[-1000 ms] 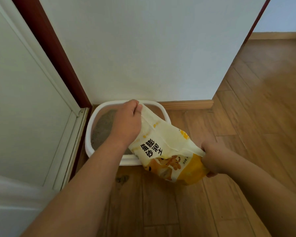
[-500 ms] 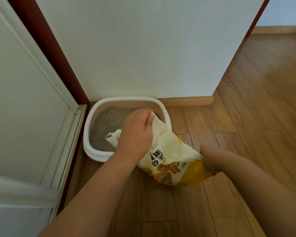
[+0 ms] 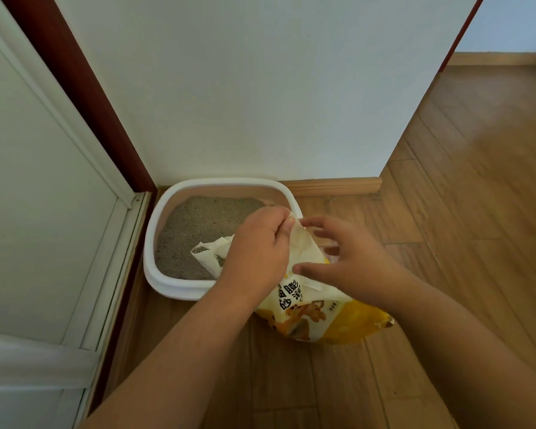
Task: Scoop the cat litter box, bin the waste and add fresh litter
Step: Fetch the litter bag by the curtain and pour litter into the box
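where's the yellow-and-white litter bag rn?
Head view, centre-right: yellow-and-white plastic litter bag on the wooden floor, mouth over the white litter tray, gripped by the left hand.

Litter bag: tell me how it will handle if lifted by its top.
The bag is probably floppy: its top crumples where the left hand pinches it. Likely bottom-heavy, as the lower end bulges. Its open mouth hangs over the box, so tipping could spill.

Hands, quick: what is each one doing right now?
Left hand: fingers curled, gripping the top of the litter bag.
Right hand: open, fingers spread at the bag, gripping nothing.
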Motion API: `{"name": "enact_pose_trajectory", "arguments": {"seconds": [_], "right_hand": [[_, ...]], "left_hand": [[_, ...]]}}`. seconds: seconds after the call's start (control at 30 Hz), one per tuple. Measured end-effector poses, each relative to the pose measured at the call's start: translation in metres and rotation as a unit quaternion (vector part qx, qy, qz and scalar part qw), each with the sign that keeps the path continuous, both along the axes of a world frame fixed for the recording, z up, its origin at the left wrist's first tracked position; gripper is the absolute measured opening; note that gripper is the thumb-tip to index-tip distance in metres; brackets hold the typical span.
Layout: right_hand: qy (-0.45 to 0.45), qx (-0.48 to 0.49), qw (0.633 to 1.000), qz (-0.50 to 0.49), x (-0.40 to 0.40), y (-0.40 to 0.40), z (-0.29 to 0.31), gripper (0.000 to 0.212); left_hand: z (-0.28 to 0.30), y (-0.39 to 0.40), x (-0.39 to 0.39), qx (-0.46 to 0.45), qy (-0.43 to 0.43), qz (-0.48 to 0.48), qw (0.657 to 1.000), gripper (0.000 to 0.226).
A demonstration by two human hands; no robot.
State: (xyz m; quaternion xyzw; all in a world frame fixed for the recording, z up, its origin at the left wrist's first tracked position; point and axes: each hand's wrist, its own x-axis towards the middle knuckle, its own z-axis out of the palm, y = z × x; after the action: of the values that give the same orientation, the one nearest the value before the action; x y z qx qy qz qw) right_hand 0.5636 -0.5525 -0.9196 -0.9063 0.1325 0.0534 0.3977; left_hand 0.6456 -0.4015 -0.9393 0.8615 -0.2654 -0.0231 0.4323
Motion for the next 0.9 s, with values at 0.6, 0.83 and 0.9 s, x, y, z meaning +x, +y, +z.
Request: {"name": "enact_pose_trajectory", "arguments": {"seconds": [0.6,0.83,0.9], "right_hand": [[-0.132,-0.044,0.99,-0.012,0.017,0.019,0.002,0.038],[-0.143,-0.061,0.988,-0.011,0.021,0.018,-0.004,0.033],[-0.138,-0.06,0.989,-0.009,0.022,0.017,-0.005,0.034]], "left_hand": [[0.001,-0.002,-0.003,0.001,-0.008,-0.047,0.999,0.041],[0.004,0.001,-0.004,-0.024,0.077,-0.03,0.996,0.017],[0.006,0.001,-0.003,-0.049,0.108,-0.014,0.993,0.006]]}}
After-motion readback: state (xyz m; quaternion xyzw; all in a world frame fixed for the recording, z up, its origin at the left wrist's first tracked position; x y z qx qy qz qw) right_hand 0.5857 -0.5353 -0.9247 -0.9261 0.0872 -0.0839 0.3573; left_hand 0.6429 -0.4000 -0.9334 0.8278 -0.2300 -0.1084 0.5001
